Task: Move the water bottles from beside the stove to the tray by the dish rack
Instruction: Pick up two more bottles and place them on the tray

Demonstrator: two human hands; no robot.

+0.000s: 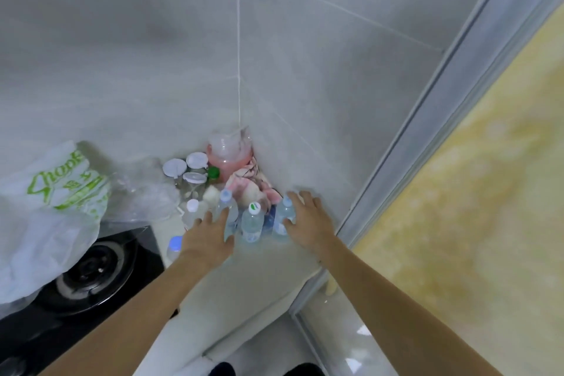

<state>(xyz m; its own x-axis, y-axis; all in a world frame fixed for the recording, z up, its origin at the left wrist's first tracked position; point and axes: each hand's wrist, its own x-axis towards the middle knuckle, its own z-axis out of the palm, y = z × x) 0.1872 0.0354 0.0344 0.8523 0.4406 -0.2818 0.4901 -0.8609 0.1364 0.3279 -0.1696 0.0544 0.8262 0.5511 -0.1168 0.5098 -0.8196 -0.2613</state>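
Note:
Several clear water bottles stand in the counter corner to the right of the stove (pixel 91 272). My left hand (pixel 210 238) is open, its fingers against a blue-capped bottle (pixel 227 207). A bottle with a green and white cap (pixel 252 221) stands between my hands, untouched. My right hand (pixel 308 220) wraps around the side of another blue-capped bottle (pixel 283 217), which still stands on the counter. A white-capped bottle (pixel 192 210) and a bottle with a pale blue cap (pixel 174 246) stand left of my left hand. No tray or dish rack is in view.
A white plastic bag (pixel 52 207) with green print lies over the stove's left part. Jars with white lids (pixel 186 168), a pink container (pixel 227 159) and a crumpled cloth (pixel 250 186) crowd the corner behind the bottles. A tiled wall (pixel 305 85) and a door frame (pixel 427 119) rise on the right.

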